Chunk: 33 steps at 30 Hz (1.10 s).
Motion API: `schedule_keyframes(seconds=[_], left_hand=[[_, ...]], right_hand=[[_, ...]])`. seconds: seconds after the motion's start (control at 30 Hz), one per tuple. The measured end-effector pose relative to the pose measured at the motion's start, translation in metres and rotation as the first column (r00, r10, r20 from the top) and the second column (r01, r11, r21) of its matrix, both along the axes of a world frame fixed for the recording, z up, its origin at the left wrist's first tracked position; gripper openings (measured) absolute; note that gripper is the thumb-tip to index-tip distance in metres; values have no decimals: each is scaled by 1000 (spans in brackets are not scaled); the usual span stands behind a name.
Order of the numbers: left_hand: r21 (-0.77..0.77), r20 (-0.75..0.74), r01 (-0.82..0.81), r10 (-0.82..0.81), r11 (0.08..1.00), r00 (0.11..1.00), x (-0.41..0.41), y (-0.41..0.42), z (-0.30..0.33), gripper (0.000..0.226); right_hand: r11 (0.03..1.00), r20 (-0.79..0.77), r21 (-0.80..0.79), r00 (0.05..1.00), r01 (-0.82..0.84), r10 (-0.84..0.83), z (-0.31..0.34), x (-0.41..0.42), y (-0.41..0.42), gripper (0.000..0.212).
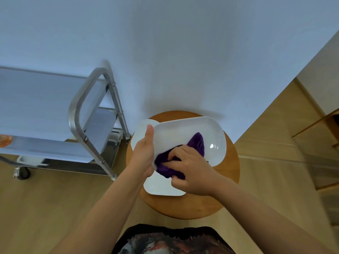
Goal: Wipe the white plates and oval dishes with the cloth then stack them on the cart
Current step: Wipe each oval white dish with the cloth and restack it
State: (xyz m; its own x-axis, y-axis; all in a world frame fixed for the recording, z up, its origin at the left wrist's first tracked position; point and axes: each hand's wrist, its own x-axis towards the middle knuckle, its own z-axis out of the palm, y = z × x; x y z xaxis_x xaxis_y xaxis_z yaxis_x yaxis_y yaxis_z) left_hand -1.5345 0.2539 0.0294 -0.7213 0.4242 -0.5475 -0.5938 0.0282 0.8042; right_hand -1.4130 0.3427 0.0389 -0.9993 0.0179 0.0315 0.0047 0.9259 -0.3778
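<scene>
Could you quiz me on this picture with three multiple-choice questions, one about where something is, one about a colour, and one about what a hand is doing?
1. Where does the metal cart stand, as the camera sees it?
A. To the left of the round wooden table
B. To the right of it
C. On top of it

2. What colour is the cloth?
A. Yellow
B. Purple
C. White

3. What is the left hand doing?
A. Hanging idle at the side
B. Resting flat on the cart
C. Holding the edge of the oval dish

Answers:
1. A, since the cart fills the left of the view with the table to its right.
2. B, as the cloth under the right hand is deep purple against the white dish.
3. C, because its thumb lies over the dish rim while the right hand presses the cloth inside.
</scene>
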Motion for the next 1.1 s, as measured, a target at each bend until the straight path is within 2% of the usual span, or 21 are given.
schedule_keyframes(seconds=[0.1,0.2,0.33,0.57,0.67,0.73,0.8,0.83,0.9,1.0,1.03,1.1], left_hand=[[-81,-95,66,-73,995,993,2,1,2,49],[-126,-101,71,-84,990,991,-2,-1,6,42],[-187,-142,90,-118,978,983,-5,-1,3,46],[-234,-185,121,-166,965,969,-3,-6,-6,49],[-240,-135,120,-155,963,979,-6,-3,-1,46],[-261,-148,136,-178,956,973,-9,-1,5,48],[-299,-215,188,-258,936,942,-9,5,6,52],[-306,-243,220,-299,927,923,-7,9,8,56],[-272,-286,292,-367,917,885,1,14,10,59],[-223,-252,318,-370,921,894,10,12,9,64],[-229,-239,296,-349,927,906,10,9,7,64],[-255,-254,281,-344,925,904,11,3,6,72]], right_hand=[[999,54,19,998,26,-27,2,12,13,35],[996,57,63,996,62,-66,-1,27,34,37],[982,16,143,992,120,-124,-11,41,51,38],[937,-57,282,978,207,-199,-26,49,79,25],[912,-220,174,917,372,-332,-19,34,71,22],[880,-424,84,816,468,-394,-8,20,57,29],[871,-573,64,733,487,-368,0,3,35,35],[880,-590,75,732,469,-340,3,-5,22,38],[911,-526,90,796,402,-299,6,-21,0,46],[963,-194,-51,943,265,-270,11,-32,-8,61],[974,-95,-75,971,212,-219,13,-35,-1,60],[985,-1,-59,987,162,-162,21,-40,12,37]])
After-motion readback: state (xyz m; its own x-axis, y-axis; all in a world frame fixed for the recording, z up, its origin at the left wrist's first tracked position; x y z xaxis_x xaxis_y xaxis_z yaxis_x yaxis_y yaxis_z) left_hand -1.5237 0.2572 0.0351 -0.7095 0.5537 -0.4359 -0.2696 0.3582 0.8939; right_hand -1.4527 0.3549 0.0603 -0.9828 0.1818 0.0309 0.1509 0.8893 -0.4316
